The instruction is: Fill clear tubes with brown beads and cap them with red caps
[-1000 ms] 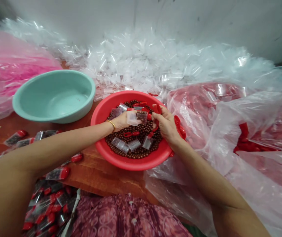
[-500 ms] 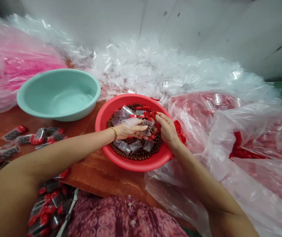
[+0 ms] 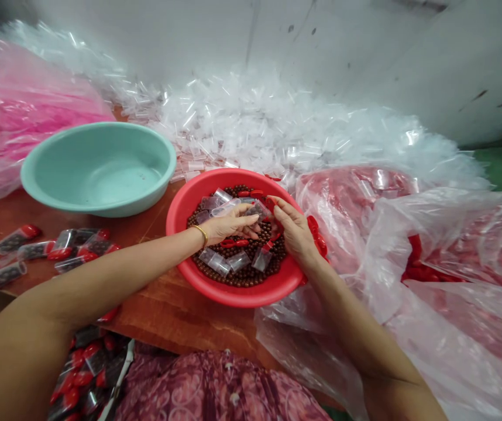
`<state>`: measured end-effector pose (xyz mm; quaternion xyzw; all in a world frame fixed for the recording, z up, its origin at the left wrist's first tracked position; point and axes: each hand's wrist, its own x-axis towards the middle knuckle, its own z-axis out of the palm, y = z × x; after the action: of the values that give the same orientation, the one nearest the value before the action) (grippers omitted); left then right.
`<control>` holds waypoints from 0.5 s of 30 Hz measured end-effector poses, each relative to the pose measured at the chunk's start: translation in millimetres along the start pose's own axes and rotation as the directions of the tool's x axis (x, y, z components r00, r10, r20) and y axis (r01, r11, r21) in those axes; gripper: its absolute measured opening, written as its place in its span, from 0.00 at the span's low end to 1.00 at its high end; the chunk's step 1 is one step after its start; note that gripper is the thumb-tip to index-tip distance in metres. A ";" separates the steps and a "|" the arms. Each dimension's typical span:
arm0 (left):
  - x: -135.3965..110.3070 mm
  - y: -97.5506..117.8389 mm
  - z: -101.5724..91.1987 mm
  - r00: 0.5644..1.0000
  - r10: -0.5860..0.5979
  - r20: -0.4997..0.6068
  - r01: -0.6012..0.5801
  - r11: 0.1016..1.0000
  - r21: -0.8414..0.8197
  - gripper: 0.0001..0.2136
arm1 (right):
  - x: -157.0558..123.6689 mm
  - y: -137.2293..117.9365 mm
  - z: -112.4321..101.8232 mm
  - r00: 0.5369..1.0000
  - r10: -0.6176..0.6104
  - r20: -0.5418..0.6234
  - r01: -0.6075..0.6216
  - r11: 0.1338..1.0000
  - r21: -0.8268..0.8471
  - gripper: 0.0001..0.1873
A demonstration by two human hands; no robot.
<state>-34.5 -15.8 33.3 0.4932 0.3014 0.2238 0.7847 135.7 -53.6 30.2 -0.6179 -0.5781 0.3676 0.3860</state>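
Observation:
Over a red basin (image 3: 237,297), my left hand (image 3: 232,224) is closed on a small clear plastic bottle (image 3: 258,210) with dark contents. A gold bangle circles that wrist. My right hand (image 3: 297,231) pinches a red cap (image 3: 271,203) close to the bottle's right end; whether the two touch, I cannot tell. Brown beads (image 3: 246,275) cover the basin's bottom. Clear bottles (image 3: 215,261) and red caps lie loose on top of them. More red caps (image 3: 316,234) rest by the basin's right rim, partly behind my right hand.
A pale green basin (image 3: 97,202) stands to the left. Filled, red-capped bottles (image 3: 73,244) lie on the table (image 3: 189,318), with more in a container (image 3: 84,374) below. Clear tubes (image 3: 251,123) are heaped along the wall. Plastic bags (image 3: 387,263) with red pieces spread at right.
My left hand has turned and lifted the bottle slightly up and away, nearer the far side of the basin. My right hand keeps its pinch on the red cap. The view has shifted slightly.

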 end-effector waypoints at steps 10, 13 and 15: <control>0.9 -8.1 4.6 0.970 0.243 -0.002 -0.233 0.936 0.265 0.07 | -14.9 -5.0 -6.1 0.931 -0.356 0.074 0.345 0.801 -0.489 0.28; 1.7 -11.6 6.6 0.946 0.322 -0.038 -0.290 0.892 0.347 0.05 | -15.1 1.5 -4.5 0.886 -0.458 0.069 0.441 0.789 -0.427 0.28; 1.8 -13.5 6.7 0.933 0.355 -0.054 -0.310 0.871 0.381 0.05 | -14.5 4.5 -1.2 0.867 -0.495 0.053 0.478 0.796 -0.371 0.27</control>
<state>-27.9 -24.5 22.8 0.6604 0.2958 0.3253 0.6087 137.8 -68.3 26.8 -0.5187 -0.7670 0.1251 0.3565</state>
